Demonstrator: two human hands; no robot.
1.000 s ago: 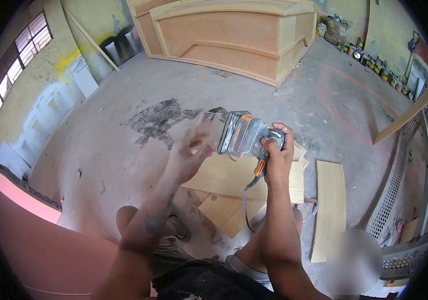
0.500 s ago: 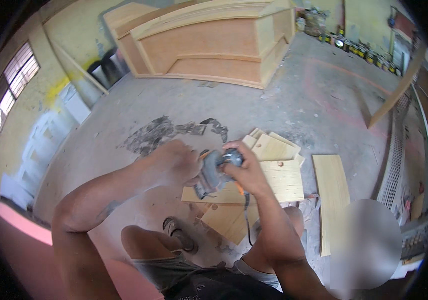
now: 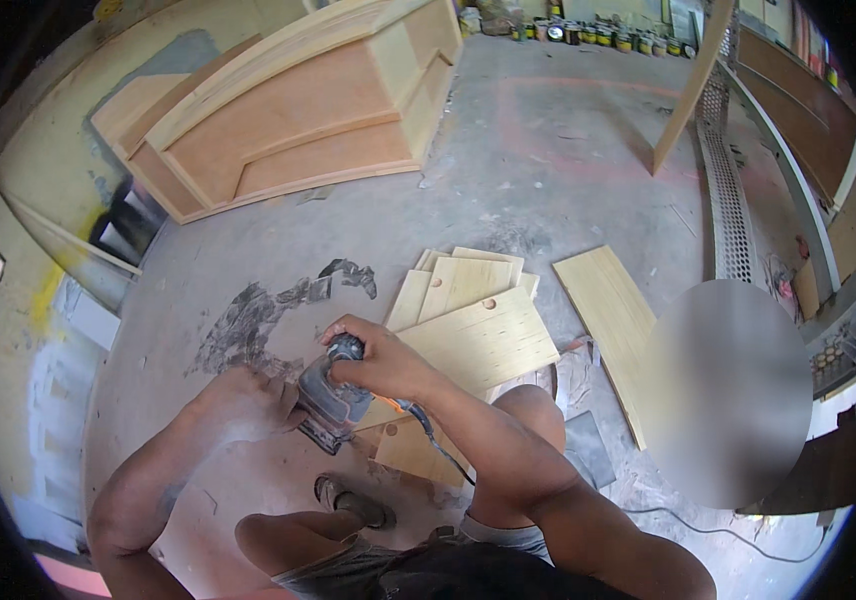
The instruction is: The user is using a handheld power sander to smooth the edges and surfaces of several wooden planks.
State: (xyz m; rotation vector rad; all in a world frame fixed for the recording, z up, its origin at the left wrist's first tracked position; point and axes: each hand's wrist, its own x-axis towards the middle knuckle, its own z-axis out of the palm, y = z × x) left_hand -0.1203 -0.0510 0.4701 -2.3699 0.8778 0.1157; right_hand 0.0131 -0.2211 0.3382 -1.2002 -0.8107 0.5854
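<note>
My right hand (image 3: 385, 362) is wrapped over the top grip of a grey and black electric sander (image 3: 336, 396), lifted off the floor and tilted, with its flat base turned toward the lower left. My left hand (image 3: 251, 402) is closed at the base's edge, fingers curled against it; whether a sanding sheet is between them is hidden. A dark cord (image 3: 438, 435) with an orange part runs from the sander past my right forearm. Beneath and beyond it lie pale wooden boards, the top one (image 3: 483, 340) with a small round recess near its edge.
A long board (image 3: 603, 325) lies to the right beside a blurred patch. A grey flat piece (image 3: 588, 450) rests by my knee. Dark dusty scraps (image 3: 258, 318) lie ahead on the left. A large wooden counter (image 3: 288, 130) stands beyond; paint cans (image 3: 598, 38) line the back.
The view has swung to the right, so the counter and boards appear farther left. Both hands still hold the sander, whose base now shows lower and more to the left.
</note>
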